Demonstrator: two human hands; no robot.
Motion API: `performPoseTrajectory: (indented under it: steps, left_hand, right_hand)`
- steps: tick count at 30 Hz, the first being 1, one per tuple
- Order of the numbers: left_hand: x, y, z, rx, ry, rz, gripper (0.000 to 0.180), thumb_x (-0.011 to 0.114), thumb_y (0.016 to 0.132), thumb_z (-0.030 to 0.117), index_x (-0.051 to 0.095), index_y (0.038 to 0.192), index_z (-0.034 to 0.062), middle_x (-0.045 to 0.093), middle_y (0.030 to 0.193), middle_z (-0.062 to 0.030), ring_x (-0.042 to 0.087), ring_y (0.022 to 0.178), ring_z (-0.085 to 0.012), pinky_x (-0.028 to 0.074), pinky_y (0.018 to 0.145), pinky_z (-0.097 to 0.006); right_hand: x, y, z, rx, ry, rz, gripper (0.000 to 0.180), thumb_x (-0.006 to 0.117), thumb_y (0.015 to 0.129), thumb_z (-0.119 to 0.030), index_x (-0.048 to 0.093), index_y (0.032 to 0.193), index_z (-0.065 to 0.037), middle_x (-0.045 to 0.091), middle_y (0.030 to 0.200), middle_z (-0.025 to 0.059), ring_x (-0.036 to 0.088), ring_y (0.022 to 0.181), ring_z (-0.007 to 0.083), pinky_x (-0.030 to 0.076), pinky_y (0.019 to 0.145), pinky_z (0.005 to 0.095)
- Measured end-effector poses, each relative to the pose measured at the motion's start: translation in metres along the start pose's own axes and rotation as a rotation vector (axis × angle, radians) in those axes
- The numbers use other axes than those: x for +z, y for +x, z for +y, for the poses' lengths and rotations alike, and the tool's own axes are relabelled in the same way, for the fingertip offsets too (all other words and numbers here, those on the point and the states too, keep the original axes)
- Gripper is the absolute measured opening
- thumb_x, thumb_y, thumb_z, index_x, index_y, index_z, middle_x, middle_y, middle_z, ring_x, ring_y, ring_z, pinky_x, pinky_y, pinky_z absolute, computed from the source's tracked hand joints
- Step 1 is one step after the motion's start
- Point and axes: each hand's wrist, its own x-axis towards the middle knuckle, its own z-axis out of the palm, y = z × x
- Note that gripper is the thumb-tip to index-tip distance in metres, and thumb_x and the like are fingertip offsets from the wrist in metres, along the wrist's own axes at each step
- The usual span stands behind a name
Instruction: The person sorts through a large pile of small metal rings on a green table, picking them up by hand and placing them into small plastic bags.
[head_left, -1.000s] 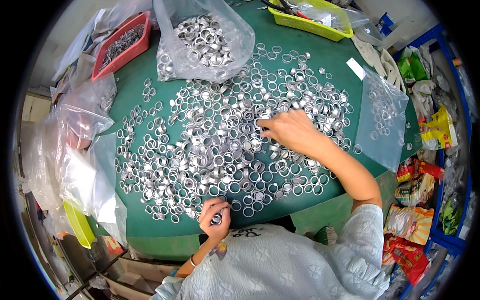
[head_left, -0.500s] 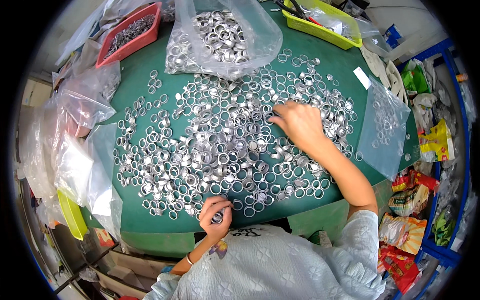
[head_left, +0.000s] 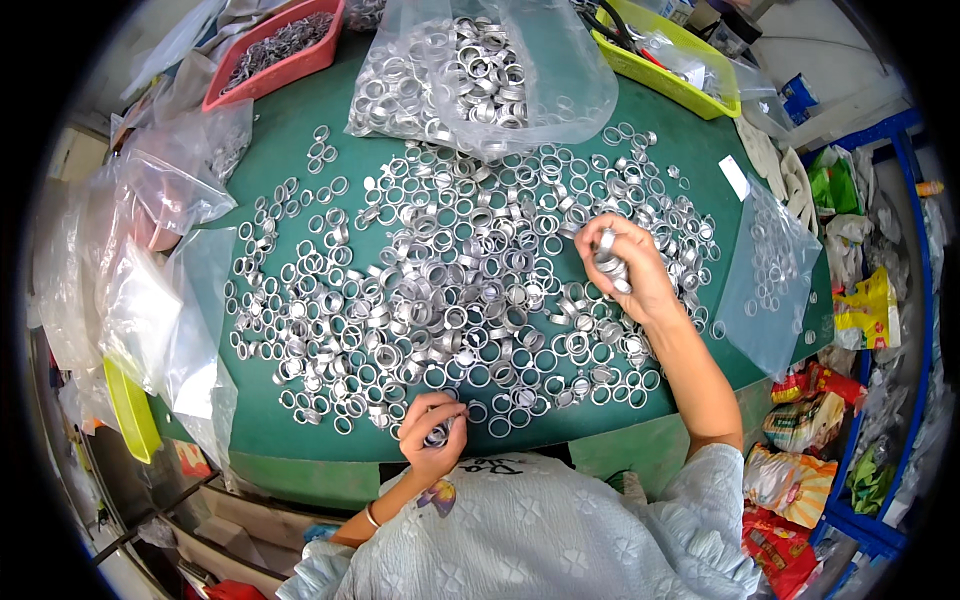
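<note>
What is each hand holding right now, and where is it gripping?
The right hand holds a small bunch of metal rings between thumb and curled fingers, raised over the pile. The left hand closes around a few rings near the table edge; exact grip unclear.

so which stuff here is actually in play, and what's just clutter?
In play:
- left hand, rings in its fingers
- right hand, gripping several rings
- loose metal rings across the green table

Lying about:
- clear ring bag
- red tray
- yellow tray

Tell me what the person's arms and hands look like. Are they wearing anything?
Both hands are bare, no gloves. The left hand has a thin bracelet at the wrist. The right hand has a bare forearm, with a loose, pale patterned sleeve starting near the elbow.
</note>
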Motion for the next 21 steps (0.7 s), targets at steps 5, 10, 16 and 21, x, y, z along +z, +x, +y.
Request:
performPoseTrajectory:
  steps: [5,10,16,21]
  left_hand:
    - [0.001,-0.002,-0.004,0.037,-0.018,0.018,0.020,0.056,0.069,-0.012,0.063,0.086,-0.0040,0.059,0.082,-0.0148,0.061,0.069,-0.0191,0.047,0.062,-0.026]
    - [0.001,-0.003,-0.004,0.015,-0.028,0.041,0.021,0.062,0.065,-0.011,0.064,0.084,-0.0034,0.060,0.081,-0.0134,0.060,0.070,-0.0198,0.047,0.063,-0.026]
    - [0.001,0.000,-0.004,0.042,-0.017,0.023,0.020,0.058,0.067,-0.012,0.064,0.084,-0.0044,0.060,0.081,-0.0147,0.060,0.068,-0.0194,0.047,0.063,-0.026]
    - [0.001,-0.003,-0.004,0.008,-0.030,0.042,0.020,0.061,0.065,-0.011,0.065,0.084,-0.0032,0.060,0.082,-0.0137,0.060,0.068,-0.0193,0.046,0.062,-0.026]
  right_hand:
    - [0.008,0.008,-0.013,0.203,0.562,-0.051,0.027,0.042,0.088,-0.020,0.053,0.105,-0.002,0.054,0.091,0.0137,0.037,0.045,0.0102,0.028,0.035,0.0183]
    - [0.021,0.029,0.004,-0.028,-0.689,0.135,0.020,0.072,0.074,-0.014,0.066,0.090,-0.005,0.063,0.077,0.0053,0.054,0.057,0.0133,0.040,0.045,0.0278]
    - [0.032,0.037,0.029,-0.427,-1.473,0.227,0.011,0.068,0.072,-0.012,0.066,0.081,-0.007,0.059,0.076,0.0127,0.060,0.063,0.0337,0.049,0.058,0.0407]
    - [0.012,0.027,-0.007,0.071,-0.377,0.086,0.016,0.062,0.076,-0.005,0.064,0.092,-0.001,0.066,0.088,0.0141,0.065,0.078,0.0226,0.053,0.055,0.0271]
